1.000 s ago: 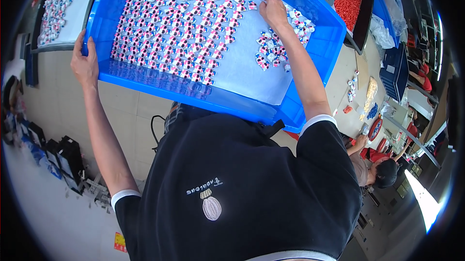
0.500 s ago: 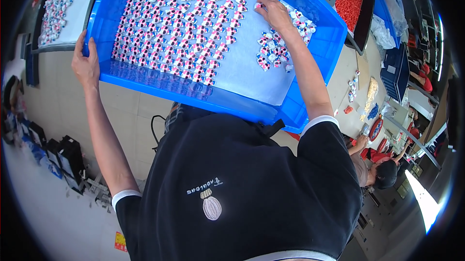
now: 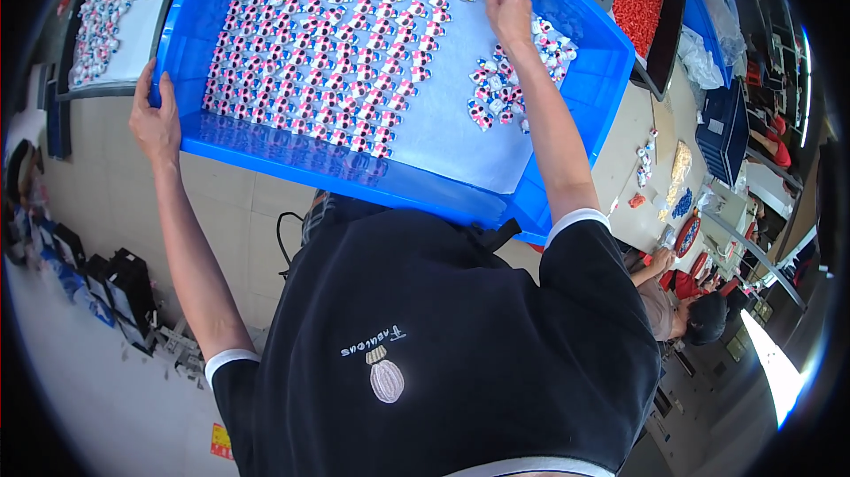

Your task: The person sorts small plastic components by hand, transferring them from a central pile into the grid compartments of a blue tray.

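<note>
A large blue plastic tray (image 3: 292, 151) lies tilted before me, lined with a white sheet. Rows of small white, pink and blue toy figures (image 3: 328, 61) with dark eye patches cover its left and middle. At the tray's left wall, my left hand (image 3: 156, 127) is closed round the rim. Over the upper right of the sheet is my right hand (image 3: 508, 15), its fingertips pinched together beside the last figures of the top rows. Whether anything is between those fingertips is hidden. Under my right wrist, a loose pile of figures (image 3: 496, 92) lies against the right side.
To the left stands a dark tray (image 3: 66, 92) of more figures. Red small parts (image 3: 637, 12) fill a dark bin at the right. Beyond, a table (image 3: 633, 211) holds small parts and plastic bags, and a person (image 3: 704, 318) sits beside it.
My right hand has moved up and slightly right from where it pinched a figure. Another figure now lies at the right end of the upper rows. My left hand stays on the rim.
</note>
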Demonstrator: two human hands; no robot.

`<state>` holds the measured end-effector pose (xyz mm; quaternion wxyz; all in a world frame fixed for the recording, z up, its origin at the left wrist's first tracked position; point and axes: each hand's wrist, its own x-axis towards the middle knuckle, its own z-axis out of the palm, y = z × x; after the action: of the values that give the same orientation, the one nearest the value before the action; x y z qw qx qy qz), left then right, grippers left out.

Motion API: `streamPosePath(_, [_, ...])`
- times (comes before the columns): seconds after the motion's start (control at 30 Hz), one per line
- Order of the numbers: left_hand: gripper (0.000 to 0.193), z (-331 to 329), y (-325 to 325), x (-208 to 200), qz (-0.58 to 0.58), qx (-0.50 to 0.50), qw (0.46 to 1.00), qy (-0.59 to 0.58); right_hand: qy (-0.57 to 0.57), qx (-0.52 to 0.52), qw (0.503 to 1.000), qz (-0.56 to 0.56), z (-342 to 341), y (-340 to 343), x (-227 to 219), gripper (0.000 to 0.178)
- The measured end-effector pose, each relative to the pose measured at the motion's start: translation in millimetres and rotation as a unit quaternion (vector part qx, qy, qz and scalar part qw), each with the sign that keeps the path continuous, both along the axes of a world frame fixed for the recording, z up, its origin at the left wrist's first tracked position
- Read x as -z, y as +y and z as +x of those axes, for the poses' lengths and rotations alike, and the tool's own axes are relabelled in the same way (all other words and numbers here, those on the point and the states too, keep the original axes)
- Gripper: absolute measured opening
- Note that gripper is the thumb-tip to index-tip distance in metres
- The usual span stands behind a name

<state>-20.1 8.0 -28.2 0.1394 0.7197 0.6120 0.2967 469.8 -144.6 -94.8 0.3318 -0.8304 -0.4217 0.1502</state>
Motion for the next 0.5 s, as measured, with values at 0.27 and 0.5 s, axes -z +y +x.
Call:
streamPosePath(0.27, [0.035, 4, -1, -3, -0.001, -0.001, 1.000, 0.002, -0.228, -0.060, 0.968, -0.088, 21, -19, 5, 0.023])
streamPosePath(0.5, [0.035, 1, 0, 0, 0.005, -0.004, 1.000, -0.003, -0.233, -0.125, 0.959, -0.097, 10, -18, -3, 0.027])
